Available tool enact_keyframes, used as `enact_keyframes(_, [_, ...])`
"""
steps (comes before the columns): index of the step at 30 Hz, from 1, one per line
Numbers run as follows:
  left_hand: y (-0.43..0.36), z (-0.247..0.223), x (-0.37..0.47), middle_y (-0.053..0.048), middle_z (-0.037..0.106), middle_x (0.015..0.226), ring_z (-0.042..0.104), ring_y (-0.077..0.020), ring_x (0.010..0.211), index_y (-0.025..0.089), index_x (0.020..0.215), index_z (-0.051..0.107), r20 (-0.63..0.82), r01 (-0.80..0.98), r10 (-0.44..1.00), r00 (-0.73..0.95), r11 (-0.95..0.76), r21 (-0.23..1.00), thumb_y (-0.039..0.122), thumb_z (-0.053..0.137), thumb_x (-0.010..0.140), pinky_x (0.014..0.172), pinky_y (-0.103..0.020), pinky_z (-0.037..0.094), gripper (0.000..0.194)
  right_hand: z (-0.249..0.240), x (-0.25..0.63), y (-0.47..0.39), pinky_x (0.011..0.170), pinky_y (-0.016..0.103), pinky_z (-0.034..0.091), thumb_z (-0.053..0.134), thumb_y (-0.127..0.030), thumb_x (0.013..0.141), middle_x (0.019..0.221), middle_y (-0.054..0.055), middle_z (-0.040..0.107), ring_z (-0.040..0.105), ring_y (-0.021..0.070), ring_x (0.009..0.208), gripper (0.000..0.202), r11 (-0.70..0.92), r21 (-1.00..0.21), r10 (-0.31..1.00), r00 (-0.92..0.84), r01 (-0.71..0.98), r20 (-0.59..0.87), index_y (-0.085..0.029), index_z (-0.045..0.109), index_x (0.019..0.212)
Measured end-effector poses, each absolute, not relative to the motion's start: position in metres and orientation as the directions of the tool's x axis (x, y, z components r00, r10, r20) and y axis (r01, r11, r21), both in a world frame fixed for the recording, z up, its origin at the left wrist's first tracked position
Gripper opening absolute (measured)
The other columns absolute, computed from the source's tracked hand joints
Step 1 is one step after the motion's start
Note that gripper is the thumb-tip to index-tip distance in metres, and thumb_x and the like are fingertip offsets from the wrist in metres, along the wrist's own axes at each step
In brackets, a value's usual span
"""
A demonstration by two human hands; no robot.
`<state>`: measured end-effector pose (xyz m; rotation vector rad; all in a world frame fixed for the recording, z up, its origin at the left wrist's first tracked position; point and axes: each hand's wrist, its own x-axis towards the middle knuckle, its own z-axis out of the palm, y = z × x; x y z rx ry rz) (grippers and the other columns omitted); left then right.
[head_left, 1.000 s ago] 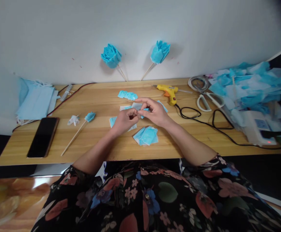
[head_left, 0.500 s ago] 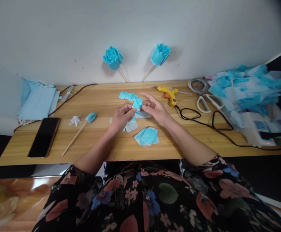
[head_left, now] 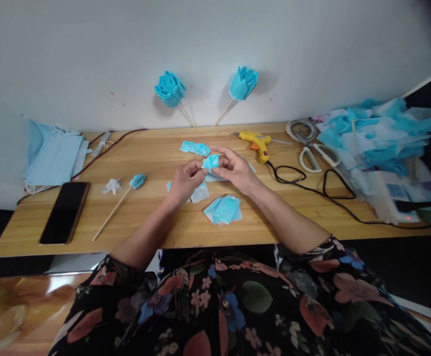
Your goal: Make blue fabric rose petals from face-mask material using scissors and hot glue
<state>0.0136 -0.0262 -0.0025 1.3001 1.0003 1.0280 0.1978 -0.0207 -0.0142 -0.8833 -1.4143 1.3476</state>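
Note:
A small folded piece of blue fabric [head_left: 211,161] is held between both hands above the middle of the table. My left hand [head_left: 190,179] pinches its left lower edge with thumb and fingers. On its right side, my right hand [head_left: 235,170] grips it between thumb and curled fingers. Behind the hands lies a row of folded blue pieces [head_left: 195,147]. Cut blue and white pieces [head_left: 199,193] lie partly under my left hand, and a stack of blue squares [head_left: 223,209] rests nearer the front edge.
Left on the wooden table [head_left: 152,222] are a phone [head_left: 64,212], a stick with a blue bud [head_left: 137,181] and face masks [head_left: 54,158]. Right are a yellow glue gun [head_left: 257,143], scissors [head_left: 311,160] and a blue scrap heap [head_left: 382,133]. Two blue flowers [head_left: 170,89] [head_left: 243,83] lean on the wall.
My right hand's fingers have curled in closer around the blue piece, and its thumb has shifted left along the lower edge. The whole view has shifted slightly.

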Motion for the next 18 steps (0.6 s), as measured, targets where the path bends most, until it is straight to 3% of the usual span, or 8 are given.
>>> enact_keyframes(4, [-0.0249, -0.0009, 0.0117, 0.006, 0.047, 0.050, 0.037, -0.0058, 0.047, 0.018, 0.068, 0.057, 0.012, -0.055, 0.979, 0.203, -0.001, 0.999, 0.035, 0.073, 0.075, 0.048, -0.021, 0.029, 0.025, -0.0135, 0.2015, -0.0185, 0.076, 0.026, 0.050, 0.076, -0.045, 0.081, 0.085, -0.002, 0.069, 0.064, 0.0136, 0.081, 0.063, 0.064, -0.988, 0.959, -0.266, -0.141, 0.100, -0.026, 0.056, 0.137])
enact_keyframes(8, [-0.0261, 0.0007, 0.0128, 0.006, 0.047, 0.049, 0.036, -0.0056, 0.047, 0.018, 0.066, 0.057, 0.013, -0.054, 0.981, 0.194, -0.002, 0.999, 0.036, 0.074, 0.074, 0.048, -0.021, 0.029, 0.026, -0.0153, 0.2019, -0.0166, 0.073, 0.025, 0.050, 0.080, -0.045, 0.077, 0.090, -0.002, 0.071, 0.064, 0.0131, 0.081, 0.065, 0.062, -0.987, 0.963, -0.250, -0.149, 0.098, -0.028, 0.058, 0.136])
enact_keyframes(12, [-0.0270, -0.0005, 0.0141, 0.006, 0.048, 0.050, 0.038, -0.0053, 0.047, 0.017, 0.065, 0.060, -0.005, -0.030, 0.970, 0.245, 0.013, 0.999, 0.037, 0.076, 0.075, 0.049, -0.021, 0.031, 0.027, -0.0175, 0.2018, -0.0148, 0.063, 0.022, 0.045, 0.078, -0.039, 0.078, 0.080, -0.005, 0.065, 0.058, 0.0101, 0.071, 0.055, 0.136, -0.982, 0.965, -0.209, -0.129, 0.161, -0.025, 0.060, 0.128])
enact_keyframes(18, [-0.0238, -0.0025, 0.0098, 0.002, 0.059, 0.060, 0.047, -0.0071, 0.052, 0.016, 0.087, 0.074, -0.036, -0.029, 0.961, 0.273, 0.045, 0.999, 0.045, 0.077, 0.076, 0.051, -0.022, 0.039, 0.031, -0.0174, 0.2073, -0.0107, 0.060, 0.024, 0.038, 0.071, -0.036, 0.081, 0.073, -0.006, 0.052, 0.048, 0.0104, 0.066, 0.045, 0.228, -0.973, 0.965, -0.135, 0.021, 0.223, -0.024, 0.058, 0.123])
